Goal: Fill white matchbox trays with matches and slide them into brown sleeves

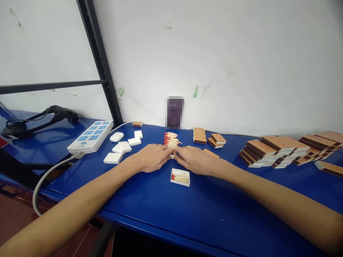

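Both hands rest on the blue table (150,203), fingertips meeting at the near end of a pile of red-tipped matches (170,139). My left hand (151,157) and my right hand (193,160) have their fingers pressed together around a small bundle of matches (173,156). Just in front of the hands lies an open white matchbox tray (180,177) holding a few matches.
Empty white trays (121,147) lie left, beside a white mouse (117,136) and a power strip (90,136) with its cable. Brown matchbox sleeves (199,135) sit behind. Stacks of matchboxes (278,149) fill the right. A black rack post (99,57) stands at the back left.
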### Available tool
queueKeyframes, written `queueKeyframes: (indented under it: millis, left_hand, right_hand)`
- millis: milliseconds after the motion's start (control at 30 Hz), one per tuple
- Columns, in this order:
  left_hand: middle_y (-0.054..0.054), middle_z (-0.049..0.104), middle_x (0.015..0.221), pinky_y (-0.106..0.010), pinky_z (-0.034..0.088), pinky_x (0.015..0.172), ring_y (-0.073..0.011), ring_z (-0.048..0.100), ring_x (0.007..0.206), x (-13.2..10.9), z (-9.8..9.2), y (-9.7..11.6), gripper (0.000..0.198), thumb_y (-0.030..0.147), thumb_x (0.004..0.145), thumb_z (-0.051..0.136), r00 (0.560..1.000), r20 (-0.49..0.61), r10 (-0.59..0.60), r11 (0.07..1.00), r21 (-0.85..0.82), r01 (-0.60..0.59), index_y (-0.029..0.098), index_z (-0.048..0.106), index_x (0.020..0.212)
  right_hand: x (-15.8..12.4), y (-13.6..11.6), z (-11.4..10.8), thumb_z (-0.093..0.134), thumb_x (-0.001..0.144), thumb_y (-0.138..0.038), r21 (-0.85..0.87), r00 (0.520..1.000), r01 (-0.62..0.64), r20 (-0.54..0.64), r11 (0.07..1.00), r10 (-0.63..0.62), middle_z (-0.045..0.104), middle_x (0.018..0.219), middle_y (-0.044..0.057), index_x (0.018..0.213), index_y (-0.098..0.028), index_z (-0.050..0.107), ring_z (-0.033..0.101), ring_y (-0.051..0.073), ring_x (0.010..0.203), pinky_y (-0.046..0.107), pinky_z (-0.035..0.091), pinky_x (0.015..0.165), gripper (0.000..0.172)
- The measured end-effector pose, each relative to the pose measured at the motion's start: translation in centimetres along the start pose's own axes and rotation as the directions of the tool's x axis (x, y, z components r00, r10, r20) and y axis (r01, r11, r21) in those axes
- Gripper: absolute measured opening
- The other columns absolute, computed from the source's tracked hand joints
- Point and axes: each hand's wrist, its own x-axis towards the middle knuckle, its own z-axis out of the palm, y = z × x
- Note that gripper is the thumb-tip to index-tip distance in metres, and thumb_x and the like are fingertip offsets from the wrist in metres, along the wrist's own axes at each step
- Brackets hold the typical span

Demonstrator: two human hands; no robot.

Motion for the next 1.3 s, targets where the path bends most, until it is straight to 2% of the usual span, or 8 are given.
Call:
queueKeyframes:
  millis: [267,567,733,833,967,1067,1200,1300]
  left_hand:
    - [-0.012,0.064,0.108,-0.038,0.047,0.079,-0.0245,0.063,0.091,0.1,-0.1,0.2,0.028,0.032,0.101,0.027,0.999,0.044,-0.022,1.0,0.002,0.022,0.015,0.048,0.107]
    - [-0.012,0.065,0.102,-0.036,0.046,0.073,-0.0236,0.063,0.086,0.1,0.5,-0.2,0.033,0.037,0.102,0.023,1.0,-0.019,0.01,0.998,-0.064,-0.012,0.015,0.047,0.102]
    - [-0.009,0.062,0.1,-0.034,0.043,0.07,-0.0211,0.06,0.081,-0.5,-0.7,0.5,0.031,0.038,0.102,0.023,0.997,-0.06,0.042,0.993,-0.106,-0.048,0.017,0.045,0.099]
    - [-0.006,0.061,0.091,-0.032,0.041,0.065,-0.0178,0.057,0.072,-1.1,-1.7,1.3,0.031,0.04,0.101,0.025,0.996,-0.057,0.07,0.978,-0.193,-0.079,0.018,0.044,0.093]
    - [-0.004,0.059,0.085,-0.03,0.039,0.064,-0.0155,0.053,0.068,-1.7,-2.3,2.2,0.03,0.039,0.101,0.028,0.99,-0.017,0.142,0.942,-0.306,-0.14,0.019,0.045,0.087]
    - [-0.002,0.059,0.08,-0.031,0.038,0.069,-0.0149,0.05,0.066,-1.7,-2.2,2.4,0.027,0.037,0.1,0.033,0.982,0.003,0.188,0.932,-0.316,-0.177,0.019,0.048,0.086]
    - [0.003,0.056,0.067,-0.034,0.035,0.079,-0.0125,0.044,0.059,-1.6,-2.0,2.5,0.023,0.033,0.097,0.039,0.98,-0.005,0.198,0.935,-0.3,-0.19,0.019,0.052,0.084]
    - [0.005,0.052,0.057,-0.032,0.035,0.074,-0.0118,0.042,0.055,-1.5,-2.0,2.4,0.019,0.03,0.094,0.044,0.984,-0.033,0.176,0.933,-0.312,-0.178,0.019,0.054,0.082]
  right_hand:
    - [0.0,0.1,0.0,0.039,0.097,-0.03,-0.02,1.0,-0.029,0.011,0.999,0.029,0.064,0.086,0.009,0.091,-0.017,0.051,0.057,0.017,0.07,0.03,0.026,0.055,0.019]
    - [-0.2,0.0,-0.3,0.037,0.096,-0.029,-0.05,0.998,-0.017,0.067,0.999,0.02,0.062,0.081,0.009,0.093,-0.016,0.05,0.052,0.016,0.062,0.029,0.025,0.054,0.019]
    - [-0.8,-0.3,-2.5,0.043,0.092,-0.03,0.01,0.996,0.028,0.083,1.0,-0.029,0.058,0.073,0.005,0.086,-0.018,0.05,0.044,0.013,0.055,0.028,0.025,0.051,0.015]
    - [-1.6,-1.1,-4.5,0.046,0.088,-0.026,0.117,0.988,0.005,0.15,0.993,-0.022,0.052,0.06,0.0,0.07,-0.019,0.048,0.04,0.011,0.05,0.028,0.025,0.048,0.019]
    - [-2.6,-2.2,-6.2,0.055,0.082,-0.025,0.252,0.969,-0.044,0.247,0.967,-0.02,0.046,0.052,-0.003,0.062,-0.02,0.048,0.031,0.008,0.044,0.028,0.022,0.046,0.022]
    - [-2.8,-2.5,-6.0,0.057,0.079,-0.024,0.275,0.951,-0.102,0.309,0.956,0.012,0.051,0.052,-0.003,0.063,-0.02,0.055,0.036,0.009,0.044,0.027,0.024,0.046,0.017]
    - [-2.5,-2.5,-5.0,0.058,0.078,-0.021,0.271,0.944,-0.122,0.328,0.955,0.027,0.058,0.055,-0.002,0.064,-0.02,0.059,0.043,0.01,0.045,0.027,0.027,0.046,0.014]
    - [-2.5,-2.6,-4.8,0.056,0.079,-0.019,0.251,0.944,-0.099,0.329,0.963,0.011,0.055,0.053,-0.002,0.061,-0.019,0.057,0.042,0.009,0.045,0.027,0.025,0.045,0.017]
